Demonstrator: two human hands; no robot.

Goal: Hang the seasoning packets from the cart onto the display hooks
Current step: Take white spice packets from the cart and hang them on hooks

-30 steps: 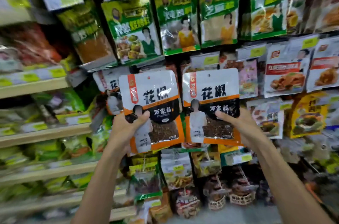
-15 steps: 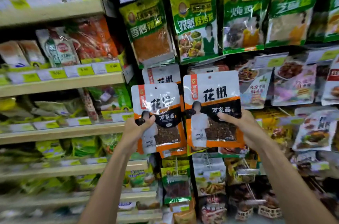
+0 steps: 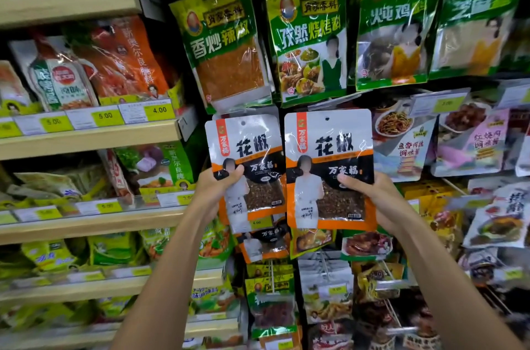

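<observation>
Four green packets hang across the top row of the display, which is crowded with stock. In front of it two orange-and-white peppercorn packets are held up side by side. Neither looks hooked yet. The left hand grips the left packet and the right hand grips the right packet. Each has one hang hole — both to be threaded. No cart shows.

2 white-and-orange peppercorn packets, upright, side by side before the hanging display, edges touching.
</observation>
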